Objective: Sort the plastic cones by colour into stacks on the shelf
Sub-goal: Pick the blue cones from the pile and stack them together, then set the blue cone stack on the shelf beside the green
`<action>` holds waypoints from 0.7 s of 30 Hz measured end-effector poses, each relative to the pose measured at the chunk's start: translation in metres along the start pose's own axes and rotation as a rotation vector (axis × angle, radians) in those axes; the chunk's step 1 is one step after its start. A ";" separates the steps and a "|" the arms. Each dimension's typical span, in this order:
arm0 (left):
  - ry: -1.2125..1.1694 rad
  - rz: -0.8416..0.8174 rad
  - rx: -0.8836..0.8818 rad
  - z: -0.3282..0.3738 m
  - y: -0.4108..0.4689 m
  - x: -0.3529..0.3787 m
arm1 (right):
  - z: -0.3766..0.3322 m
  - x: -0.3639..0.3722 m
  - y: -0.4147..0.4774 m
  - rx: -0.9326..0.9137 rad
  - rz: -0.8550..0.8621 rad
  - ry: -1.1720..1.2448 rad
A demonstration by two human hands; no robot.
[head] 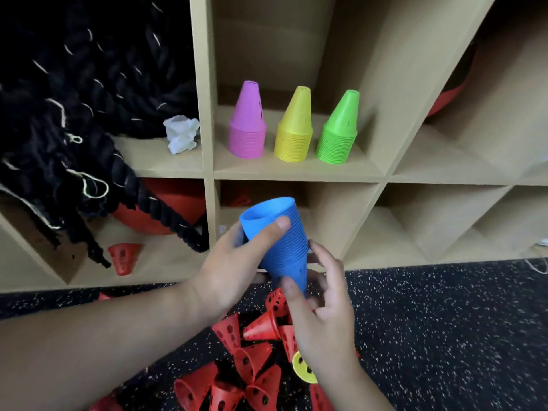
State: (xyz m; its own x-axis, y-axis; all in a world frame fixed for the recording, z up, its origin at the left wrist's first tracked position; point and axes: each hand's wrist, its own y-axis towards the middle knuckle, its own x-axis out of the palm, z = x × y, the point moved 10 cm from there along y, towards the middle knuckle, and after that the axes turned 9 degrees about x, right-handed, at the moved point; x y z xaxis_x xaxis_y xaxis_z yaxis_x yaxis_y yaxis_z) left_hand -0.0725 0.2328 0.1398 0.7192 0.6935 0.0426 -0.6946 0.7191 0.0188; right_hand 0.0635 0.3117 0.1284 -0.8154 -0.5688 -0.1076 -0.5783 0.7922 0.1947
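Observation:
I hold a stack of blue cones (280, 235) upside down, its wide open end up and tilted left, in front of the lower shelf row. My left hand (234, 268) grips its side, thumb across the ribbed rims. My right hand (320, 310) pinches the narrow tip at the bottom. On the middle shelf compartment (296, 170) three stacks stand upright side by side: pink (247, 126), yellow (294, 129), green (338, 130). Several loose red cones (252, 360) lie on the floor under my hands, with one yellow cone (302, 369) among them.
A single red cone (123, 258) lies in the lower left compartment, near a red ball (166, 209) and black braided rope (74, 114). A crumpled white paper (181, 134) sits on the left shelf. The floor (444, 336) is dark speckled rubber.

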 end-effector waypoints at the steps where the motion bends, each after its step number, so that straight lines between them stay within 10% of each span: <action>1: -0.021 0.030 -0.020 0.001 0.006 -0.002 | -0.007 -0.004 0.004 -0.006 0.014 -0.006; 12: -0.177 -0.014 -0.153 0.036 0.079 0.049 | -0.063 -0.075 0.078 -0.061 0.310 0.369; 21: -0.064 -0.121 -0.003 0.047 0.146 0.124 | -0.097 -0.116 0.191 -0.189 0.376 0.005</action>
State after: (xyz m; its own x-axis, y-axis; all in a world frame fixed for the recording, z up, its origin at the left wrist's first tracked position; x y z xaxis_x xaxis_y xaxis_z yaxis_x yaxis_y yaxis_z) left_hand -0.0852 0.4216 0.1949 0.7951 0.5974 0.1044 -0.6026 0.7977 0.0243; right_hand 0.0501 0.5074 0.2731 -0.9684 -0.2491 0.0094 -0.2252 0.8904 0.3955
